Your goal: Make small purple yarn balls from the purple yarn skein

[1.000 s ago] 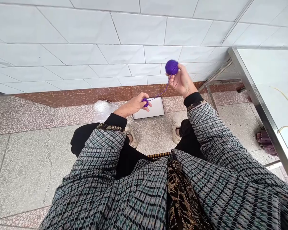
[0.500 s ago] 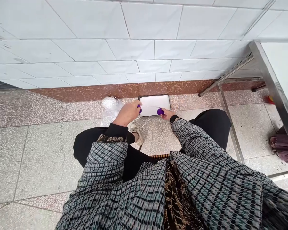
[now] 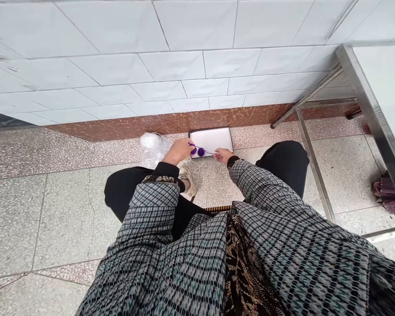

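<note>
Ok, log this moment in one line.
left hand: holding purple bundle | right hand: pinching purple yarn | purple ball: between hands

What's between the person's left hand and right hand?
In the head view, a purple yarn ball and a purple strand show between the left hand and the right hand, against the white tray.

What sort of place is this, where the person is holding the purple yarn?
Probably a plain utility room or workroom, though I cannot be sure. The white tiled wall, the speckled floor and the metal-framed table suggest it.
</note>
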Motion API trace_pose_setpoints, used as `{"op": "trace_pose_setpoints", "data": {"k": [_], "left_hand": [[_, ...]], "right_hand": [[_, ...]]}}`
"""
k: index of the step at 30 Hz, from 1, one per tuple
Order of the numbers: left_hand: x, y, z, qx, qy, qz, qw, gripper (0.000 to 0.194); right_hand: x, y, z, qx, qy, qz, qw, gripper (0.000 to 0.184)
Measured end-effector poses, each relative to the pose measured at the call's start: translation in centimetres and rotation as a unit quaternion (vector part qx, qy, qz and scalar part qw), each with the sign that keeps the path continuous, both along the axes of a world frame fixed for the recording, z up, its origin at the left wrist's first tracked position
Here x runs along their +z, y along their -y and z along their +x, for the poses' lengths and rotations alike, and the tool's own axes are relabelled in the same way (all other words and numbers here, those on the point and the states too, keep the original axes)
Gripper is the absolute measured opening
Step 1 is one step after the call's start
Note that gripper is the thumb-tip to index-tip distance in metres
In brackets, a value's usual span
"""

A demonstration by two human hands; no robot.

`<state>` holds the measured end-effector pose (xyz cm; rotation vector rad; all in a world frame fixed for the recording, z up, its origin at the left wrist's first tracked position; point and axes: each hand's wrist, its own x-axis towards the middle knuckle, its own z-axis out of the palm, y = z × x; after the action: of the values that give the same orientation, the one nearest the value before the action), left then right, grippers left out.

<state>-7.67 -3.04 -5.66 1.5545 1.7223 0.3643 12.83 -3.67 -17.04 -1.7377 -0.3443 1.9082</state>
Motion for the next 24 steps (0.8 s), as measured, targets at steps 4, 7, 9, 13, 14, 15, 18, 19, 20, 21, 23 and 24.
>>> {"op": "trace_pose_setpoints", "data": {"k": [4, 7, 9, 13, 14, 15, 18, 19, 20, 21, 23, 24], "left_hand": [[-0.9, 1.7, 1.4, 0.126, 0.192, 0.013, 0.973, 0.008], [-1.6, 3.8, 2.6, 0.2, 0.316, 0.017, 0.927, 0.003], [-1.9, 5.1, 3.2, 0.205, 0.342, 0.025, 0.917, 0.006], [-2.2, 7.0, 4.2, 0.195, 0.37, 0.039, 0.908, 0.014], [-2.2, 7.4, 4.3, 0.191, 0.377, 0.045, 0.905, 0.015], [-2.2, 7.8, 4.5, 0.186, 0.385, 0.052, 0.903, 0.016], [-1.9, 9.0, 4.7, 0.168, 0.408, 0.062, 0.895, 0.019], [-1.7, 9.4, 4.7, 0.162, 0.416, 0.06, 0.893, 0.02], [-1.6, 9.8, 4.7, 0.156, 0.423, 0.055, 0.891, 0.023], [-1.6, 10.3, 4.7, 0.151, 0.43, 0.049, 0.889, 0.025], [-1.4, 11.1, 4.8, 0.142, 0.44, 0.032, 0.886, 0.032], [-1.4, 11.4, 4.8, 0.139, 0.445, 0.021, 0.885, 0.035]], "right_hand": [[4.7, 0.1, -1.1, -0.009, -0.032, 0.011, 0.999, 0.02], [8.4, 1.5, -1.5, -0.033, -0.028, 0.06, 0.997, 0.029], [10.4, 3.4, -1.5, -0.056, -0.016, 0.107, 0.993, 0.029], [12.5, 7.8, -1.2, -0.012, -0.04, 0.133, 0.99, 0.022], [12.7, 8.6, -1.1, 0.002, -0.052, 0.129, 0.99, 0.022], [12.9, 9.3, -1.1, 0.013, -0.065, 0.126, 0.99, 0.022], [13.3, 10.3, -1.0, 0.024, -0.104, 0.138, 0.985, 0.026], [13.4, 10.4, -0.9, 0.024, -0.116, 0.149, 0.982, 0.027], [13.5, 10.5, -0.8, 0.027, -0.125, 0.161, 0.979, 0.028], [13.6, 10.6, -0.6, 0.032, -0.131, 0.173, 0.976, 0.028], [13.7, 10.9, -0.3, 0.054, -0.136, 0.191, 0.971, 0.026], [13.7, 11.2, -0.1, 0.07, -0.134, 0.196, 0.969, 0.025]]}}
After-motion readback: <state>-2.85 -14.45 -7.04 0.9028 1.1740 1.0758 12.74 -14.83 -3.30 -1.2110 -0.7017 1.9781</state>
